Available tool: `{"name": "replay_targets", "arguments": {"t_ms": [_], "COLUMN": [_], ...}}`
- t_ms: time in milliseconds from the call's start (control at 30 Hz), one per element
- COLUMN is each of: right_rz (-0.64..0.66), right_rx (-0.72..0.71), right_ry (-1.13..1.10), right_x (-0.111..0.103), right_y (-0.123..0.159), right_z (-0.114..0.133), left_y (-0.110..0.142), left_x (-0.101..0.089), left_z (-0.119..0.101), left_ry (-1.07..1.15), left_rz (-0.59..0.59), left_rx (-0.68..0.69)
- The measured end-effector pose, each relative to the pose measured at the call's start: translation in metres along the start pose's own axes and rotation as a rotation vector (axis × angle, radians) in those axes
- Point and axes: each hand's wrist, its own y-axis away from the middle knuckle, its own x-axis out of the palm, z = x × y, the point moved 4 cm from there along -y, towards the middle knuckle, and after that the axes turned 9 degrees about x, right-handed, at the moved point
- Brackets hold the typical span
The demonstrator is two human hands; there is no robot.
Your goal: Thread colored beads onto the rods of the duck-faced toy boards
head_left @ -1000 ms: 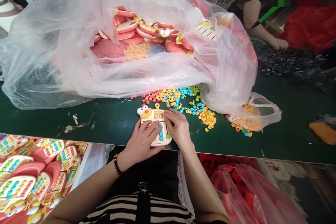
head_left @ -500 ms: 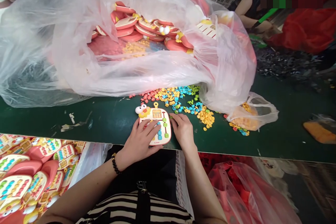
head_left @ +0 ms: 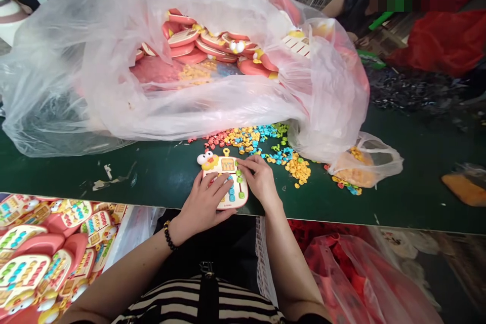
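A cream and pink toy phone [head_left: 228,164] with a duck head lies flat on the green table [head_left: 152,177]. My left hand [head_left: 203,197] rests spread over its lower left keys, holding it in place. My right hand [head_left: 258,179] sits at its upper right, fingertips on the row of green keys. Whether those fingertips pinch a small piece is hidden. Just beyond the toy are loose coloured key pieces [head_left: 246,139], and a yellow heap of them [head_left: 298,169] lies close to my right hand.
A large clear bag [head_left: 76,86] of pink toys fills the table's far side. A small bag of orange pieces [head_left: 364,167] lies right. Finished toys [head_left: 34,263] are stacked at lower left, a red-filled bag [head_left: 341,278] at lower right. A co-worker's arm [head_left: 334,7] shows top right, beyond the table.
My right hand has moved left and up, from the toy's right edge onto its upper right keys. The toy and my left hand stay nearly where they were.
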Motion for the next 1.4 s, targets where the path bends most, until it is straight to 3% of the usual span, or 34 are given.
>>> {"name": "replay_targets", "arguments": {"t_ms": [67, 100, 233, 267, 333, 500, 633, 733, 867, 967, 1100, 1400], "right_rz": [0.054, 0.013, -0.540, -0.617, -0.643, -0.591, -0.524, -0.551, -0.582, -0.390, -0.050, 0.072], "right_rx": [-0.020, -0.011, 0.176, 0.234, 0.320, 0.378, 0.320, 0.283, 0.324, 0.370, 0.385, 0.284], "right_ry": [-0.035, -0.044, 0.035, 0.066, 0.091, 0.064, 0.149, 0.151, -0.214, -0.543, -0.704, -0.561], "right_x": [-0.013, -0.024, -0.083, -0.092, -0.102, -0.097, -0.090, -0.089, -0.077, -0.054, -0.023, 0.008], "right_y": [0.008, 0.013, 0.047, 0.057, 0.072, 0.082, 0.074, 0.072, 0.074, 0.066, 0.045, 0.010], "right_z": [-0.004, -0.009, -0.054, -0.067, -0.088, -0.108, -0.103, -0.095, -0.081, -0.067, -0.043, -0.016], "left_y": [0.001, 0.001, 0.003, 0.003, 0.003, 0.003, 0.002, 0.002, 0.003, 0.005, 0.008, 0.015], "left_x": [0.000, 0.000, 0.001, 0.001, 0.001, 0.000, 0.000, 0.000, 0.001, 0.001, 0.002, -0.003], "left_z": [0.001, 0.001, 0.001, 0.001, 0.001, 0.000, -0.001, -0.001, -0.001, -0.001, 0.000, 0.004], "left_ry": [0.001, 0.002, 0.013, 0.015, 0.015, 0.001, -0.003, -0.002, -0.003, -0.006, -0.002, 0.097], "left_rz": [0.001, 0.004, 0.018, 0.017, 0.010, -0.008, 0.004, 0.010, 0.014, 0.012, 0.019, 0.036], "left_rx": [-0.003, -0.004, -0.004, -0.004, -0.006, 0.002, 0.001, -0.017, -0.021, -0.013, 0.001, 0.004]}}
